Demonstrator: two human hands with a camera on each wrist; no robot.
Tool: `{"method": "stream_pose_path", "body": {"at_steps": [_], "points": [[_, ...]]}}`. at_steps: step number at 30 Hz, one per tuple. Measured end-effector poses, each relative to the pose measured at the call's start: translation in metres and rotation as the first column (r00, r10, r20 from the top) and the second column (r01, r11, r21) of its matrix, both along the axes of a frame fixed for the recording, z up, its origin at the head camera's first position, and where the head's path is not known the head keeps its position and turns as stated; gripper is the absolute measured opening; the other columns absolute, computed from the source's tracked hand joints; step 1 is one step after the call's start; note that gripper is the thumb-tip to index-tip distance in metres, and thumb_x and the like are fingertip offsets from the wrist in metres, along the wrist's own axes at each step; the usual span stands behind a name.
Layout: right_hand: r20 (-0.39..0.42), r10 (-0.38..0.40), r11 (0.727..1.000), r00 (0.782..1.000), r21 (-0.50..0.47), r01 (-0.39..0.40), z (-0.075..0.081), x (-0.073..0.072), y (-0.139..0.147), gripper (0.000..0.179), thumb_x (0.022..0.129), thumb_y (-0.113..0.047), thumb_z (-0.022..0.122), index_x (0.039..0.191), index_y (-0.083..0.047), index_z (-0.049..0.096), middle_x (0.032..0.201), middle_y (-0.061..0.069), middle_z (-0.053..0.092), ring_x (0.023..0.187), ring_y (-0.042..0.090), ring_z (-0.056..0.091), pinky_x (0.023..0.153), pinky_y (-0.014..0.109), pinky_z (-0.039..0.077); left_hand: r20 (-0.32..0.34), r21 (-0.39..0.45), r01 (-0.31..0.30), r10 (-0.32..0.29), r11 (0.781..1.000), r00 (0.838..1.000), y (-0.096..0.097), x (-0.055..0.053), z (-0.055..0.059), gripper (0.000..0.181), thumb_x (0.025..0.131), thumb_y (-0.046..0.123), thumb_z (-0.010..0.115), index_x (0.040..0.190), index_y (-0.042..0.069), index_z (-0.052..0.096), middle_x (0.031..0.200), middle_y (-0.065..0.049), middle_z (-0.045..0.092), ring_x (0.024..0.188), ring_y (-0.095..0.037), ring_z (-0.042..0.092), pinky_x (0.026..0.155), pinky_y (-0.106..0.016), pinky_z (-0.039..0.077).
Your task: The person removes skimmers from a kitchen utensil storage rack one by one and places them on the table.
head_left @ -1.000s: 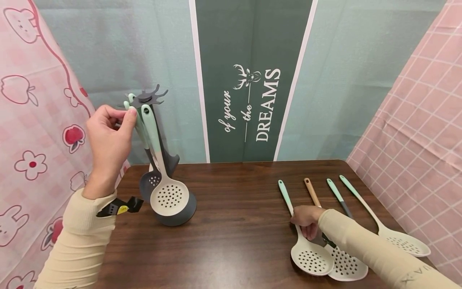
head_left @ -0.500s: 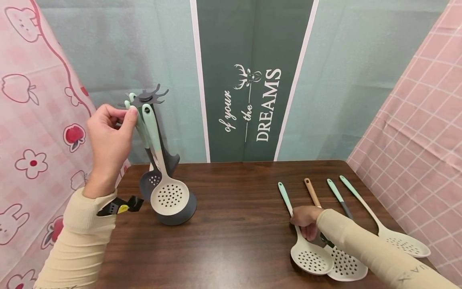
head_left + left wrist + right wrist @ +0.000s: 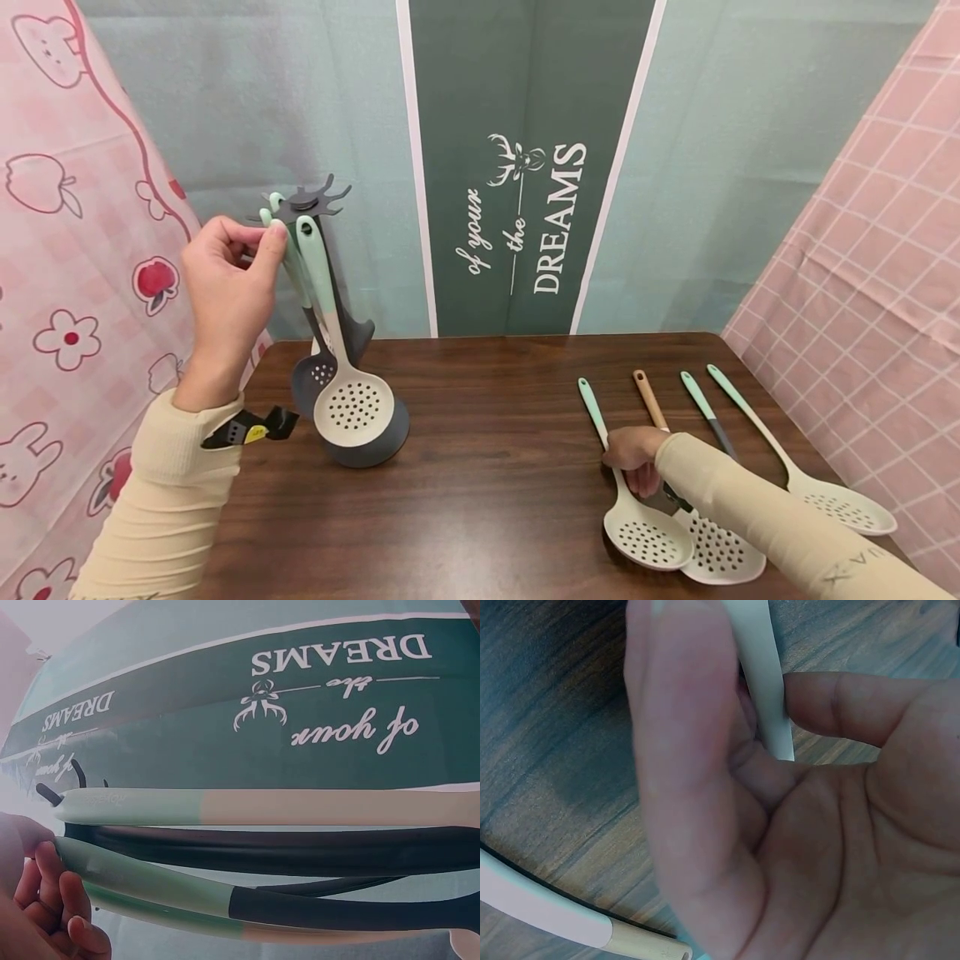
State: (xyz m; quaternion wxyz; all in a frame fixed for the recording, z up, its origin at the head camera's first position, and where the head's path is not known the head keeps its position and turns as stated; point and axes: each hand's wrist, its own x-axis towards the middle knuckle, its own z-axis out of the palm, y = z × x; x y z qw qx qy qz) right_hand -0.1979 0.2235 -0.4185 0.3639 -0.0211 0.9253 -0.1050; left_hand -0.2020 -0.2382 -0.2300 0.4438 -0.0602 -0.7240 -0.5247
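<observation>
L hand (image 3: pixel 228 279): thumb + fingers pinched tight on mint hndl end of grey skimmer (image 3: pixel 306 387); its bowl's well below fingers. Grey rack (image 3: pixel 367 454) just R of fingertips. R hand (image 3: pixel 633 452): fingers curled, gripping shaft of white skimmer (image 3: pixel 648 537), perforated head below fingers, mint end above. Wood hndl (image 3: pixel 650 400) just above R knuckles.

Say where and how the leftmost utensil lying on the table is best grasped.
Probably its slim cream shaft, from above and the right, where the right hand is: easier to wrap than the broad perforated head, leaving the holed mint handle free.
</observation>
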Motion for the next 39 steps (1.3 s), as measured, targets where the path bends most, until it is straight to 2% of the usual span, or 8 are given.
{"method": "stream_pose_path", "body": {"at_steps": [12,26,39], "points": [[-0.048,-0.022,0.999,0.999,0.031,0.024,-0.0047,0.0,-0.0014,0.033,0.102,-0.017,0.053,0.077,0.003,0.061,0.064,0.016,0.064,0.058,0.025,0.069,0.056,0.035,0.06,-0.019,0.008,0.028,-0.028,1.0,0.999,0.0013,0.0004,0.0006,0.02,0.094,0.015,0.071,0.082,0.026,0.06,0.075,0.011,0.062,0.065,-0.005,0.057,0.06,-0.019,0.044],[-0.064,0.016,1.0,0.998,0.027,-0.014,-0.0065,0.0004,0.002,0.035,0.101,-0.017,0.054,0.074,0.004,0.062,0.064,0.016,0.065,0.059,0.026,0.07,0.058,0.036,0.061,-0.016,-0.002,0.024,-0.024,1.0,1.0,0.0016,0.001,-0.0004,0.019,0.095,0.016,0.07,0.085,0.027,0.058,0.075,0.011,0.06,0.069,-0.006,0.057,0.062,-0.02,0.043],[-0.055,-0.024,0.999,0.998,0.024,0.025,-0.0055,0.0003,0.0017,0.035,0.101,-0.02,0.055,0.077,0.004,0.063,0.066,0.018,0.065,0.061,0.027,0.07,0.058,0.037,0.06,-0.017,-0.006,0.024,-0.024,1.0,1.0,-0.0022,-0.0022,-0.0044,0.018,0.095,0.016,0.071,0.086,0.026,0.059,0.076,0.011,0.06,0.069,-0.007,0.057,0.062,-0.021,0.043]]}}
